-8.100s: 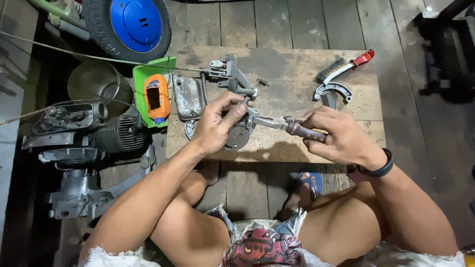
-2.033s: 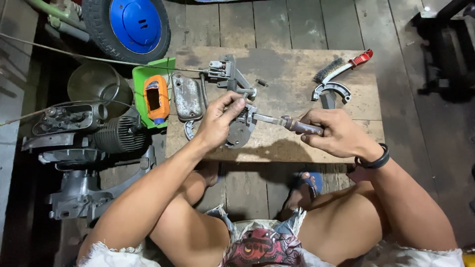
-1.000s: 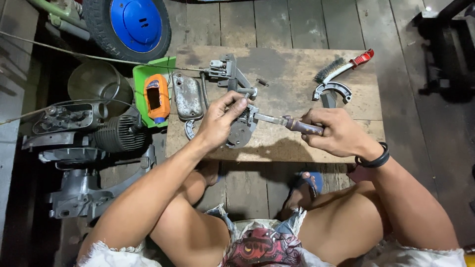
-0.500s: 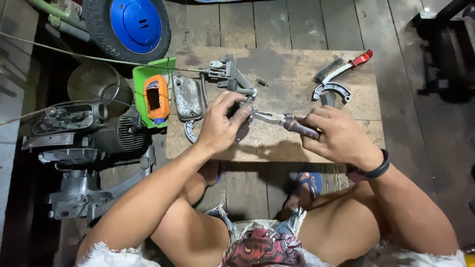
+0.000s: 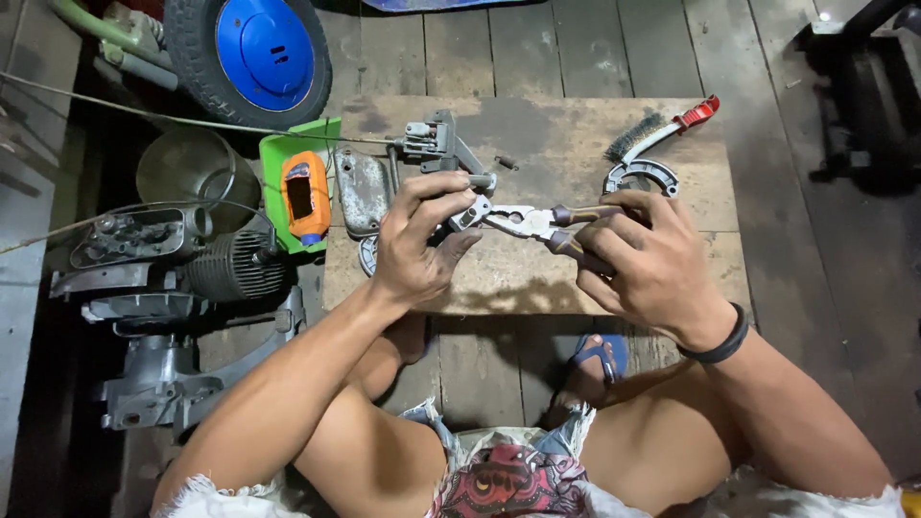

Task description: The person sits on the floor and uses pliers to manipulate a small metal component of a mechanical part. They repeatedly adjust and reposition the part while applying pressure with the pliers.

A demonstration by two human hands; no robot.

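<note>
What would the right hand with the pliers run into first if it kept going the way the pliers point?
Probably the left hand: the pliers held by the right hand point left, their nose right at its fingers, which seem to pinch a small part there. Depth is hard to judge.

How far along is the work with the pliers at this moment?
Done: several metal parts lie loose on the wooden board, apparently already taken off. In hand: the right hand grips the pliers by their handles, their nose at a small part pinched in the left hand. Left: the wire brush lies untouched, and the engine beside the board sits partly dismantled.
</note>
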